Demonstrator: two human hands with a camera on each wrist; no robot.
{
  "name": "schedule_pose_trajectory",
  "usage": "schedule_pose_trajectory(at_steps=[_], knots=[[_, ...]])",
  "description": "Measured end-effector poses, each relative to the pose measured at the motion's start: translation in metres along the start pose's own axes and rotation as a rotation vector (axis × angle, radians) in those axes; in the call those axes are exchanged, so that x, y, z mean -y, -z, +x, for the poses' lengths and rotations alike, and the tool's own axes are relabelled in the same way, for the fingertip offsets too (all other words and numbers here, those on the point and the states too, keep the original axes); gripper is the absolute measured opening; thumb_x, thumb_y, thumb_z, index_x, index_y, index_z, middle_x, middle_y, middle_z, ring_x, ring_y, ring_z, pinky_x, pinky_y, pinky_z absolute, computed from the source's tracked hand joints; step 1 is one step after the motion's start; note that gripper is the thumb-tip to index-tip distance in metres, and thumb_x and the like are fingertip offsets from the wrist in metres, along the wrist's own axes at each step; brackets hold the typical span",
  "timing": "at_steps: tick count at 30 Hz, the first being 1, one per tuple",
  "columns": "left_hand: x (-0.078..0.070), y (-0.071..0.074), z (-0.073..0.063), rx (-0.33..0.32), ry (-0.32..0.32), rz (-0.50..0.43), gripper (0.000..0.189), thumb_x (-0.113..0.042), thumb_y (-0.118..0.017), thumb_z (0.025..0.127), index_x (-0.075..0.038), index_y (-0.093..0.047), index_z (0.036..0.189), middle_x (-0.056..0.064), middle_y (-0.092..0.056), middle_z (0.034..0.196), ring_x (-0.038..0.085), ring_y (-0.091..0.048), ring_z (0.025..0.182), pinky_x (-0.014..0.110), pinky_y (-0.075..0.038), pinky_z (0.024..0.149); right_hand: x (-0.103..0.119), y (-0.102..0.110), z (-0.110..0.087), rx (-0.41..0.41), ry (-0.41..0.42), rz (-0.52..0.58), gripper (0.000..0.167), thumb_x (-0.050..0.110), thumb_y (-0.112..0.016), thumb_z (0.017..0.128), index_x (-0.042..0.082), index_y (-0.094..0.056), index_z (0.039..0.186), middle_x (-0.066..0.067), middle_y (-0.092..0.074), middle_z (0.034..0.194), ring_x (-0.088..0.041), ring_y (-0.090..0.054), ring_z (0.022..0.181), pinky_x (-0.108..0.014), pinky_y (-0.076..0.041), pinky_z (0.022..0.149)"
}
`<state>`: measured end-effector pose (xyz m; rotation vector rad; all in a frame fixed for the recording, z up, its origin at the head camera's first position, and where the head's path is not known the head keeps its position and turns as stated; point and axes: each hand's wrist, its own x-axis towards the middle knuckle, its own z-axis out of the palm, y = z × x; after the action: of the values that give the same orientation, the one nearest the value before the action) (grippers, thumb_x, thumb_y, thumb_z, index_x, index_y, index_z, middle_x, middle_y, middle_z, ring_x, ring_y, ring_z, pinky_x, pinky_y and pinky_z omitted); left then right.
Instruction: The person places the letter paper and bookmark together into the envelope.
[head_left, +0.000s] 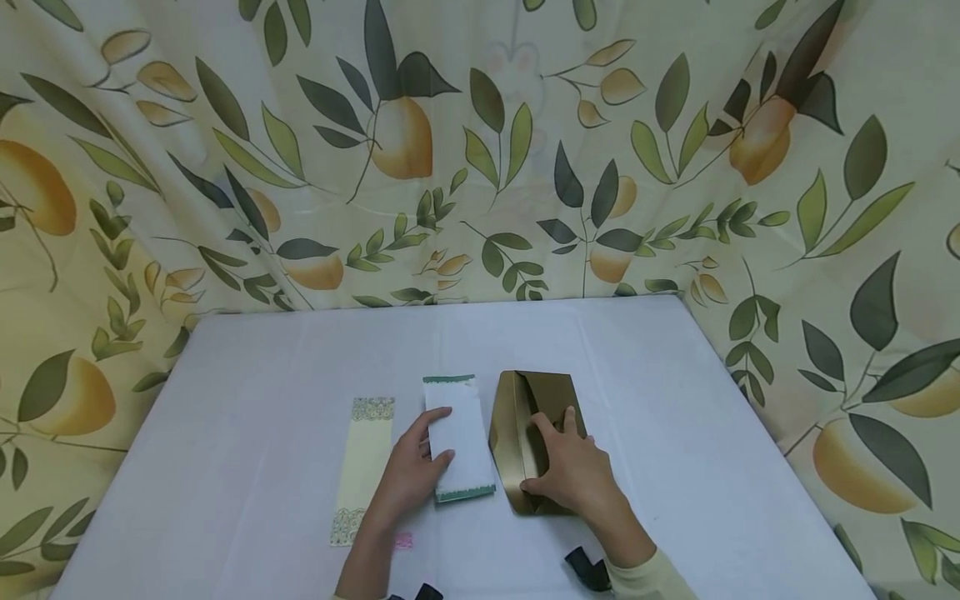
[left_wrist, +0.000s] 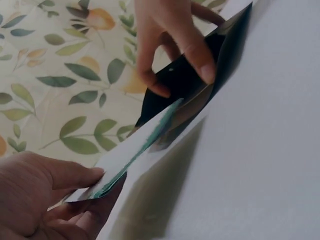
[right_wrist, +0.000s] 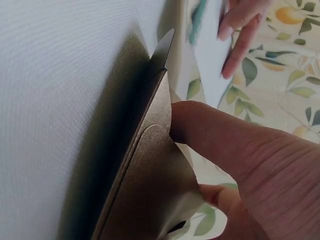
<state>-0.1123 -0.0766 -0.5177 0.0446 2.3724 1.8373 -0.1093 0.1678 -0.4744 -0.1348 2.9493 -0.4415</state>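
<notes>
A folded white paper with green edges is in my left hand, thumb on top and fingers beneath in the left wrist view. Beside it on the right is a gold envelope, its flap open toward the paper. My right hand holds the envelope at its mouth, thumb and fingers spread along the opening, which gapes dark in the left wrist view. Seen from the left wrist, the paper's green end overlaps the envelope's mouth. The head view shows a gap between the two.
A pale yellow strip with patterned ends lies left of my left hand. A small pink piece sits by the left forearm. White cloth covers the table; a fruit-and-leaf patterned curtain hangs behind and at the sides.
</notes>
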Motion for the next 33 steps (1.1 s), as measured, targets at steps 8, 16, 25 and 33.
schedule_pose_trajectory(at_steps=[8,16,25,33], knots=[[-0.004,-0.013,0.003,-0.01,-0.028,-0.018,0.054,0.006,-0.069,0.093,-0.016,-0.058,0.142,0.024,-0.06,0.137,0.038,-0.064,0.119,0.044,-0.058,0.087,-0.001,0.001,-0.001,0.003,0.0,-0.003,0.089,0.037,-0.097,0.066,0.015,-0.053,0.141,-0.047,-0.03,0.15,-0.066,-0.059,0.099,-0.05,-0.05,0.053],[-0.012,-0.025,0.01,-0.014,-0.044,-0.004,0.055,0.005,-0.071,0.092,-0.016,-0.059,0.141,0.022,-0.058,0.14,0.038,-0.064,0.12,0.046,-0.057,0.09,-0.001,0.002,0.001,-0.003,-0.002,-0.01,0.091,0.038,-0.098,0.065,0.013,-0.054,0.142,-0.047,-0.032,0.149,-0.069,-0.056,0.103,-0.058,-0.054,0.059],[-0.014,-0.035,0.015,-0.035,-0.05,0.003,0.055,0.003,-0.075,0.09,-0.016,-0.06,0.139,0.022,-0.063,0.134,0.035,-0.068,0.113,0.045,-0.058,0.089,-0.001,-0.001,0.002,-0.005,0.008,-0.009,0.09,0.035,-0.097,0.065,0.014,-0.054,0.141,-0.047,-0.032,0.149,-0.069,-0.057,0.102,-0.058,-0.054,0.059],[-0.013,-0.041,0.019,-0.028,-0.057,0.002,0.054,0.003,-0.075,0.089,-0.014,-0.06,0.138,0.02,-0.066,0.129,0.029,-0.071,0.105,0.042,-0.06,0.083,-0.001,-0.001,0.001,-0.005,0.007,-0.012,0.09,0.03,-0.096,0.066,0.013,-0.054,0.143,-0.047,-0.032,0.149,-0.068,-0.058,0.101,-0.057,-0.054,0.058]])
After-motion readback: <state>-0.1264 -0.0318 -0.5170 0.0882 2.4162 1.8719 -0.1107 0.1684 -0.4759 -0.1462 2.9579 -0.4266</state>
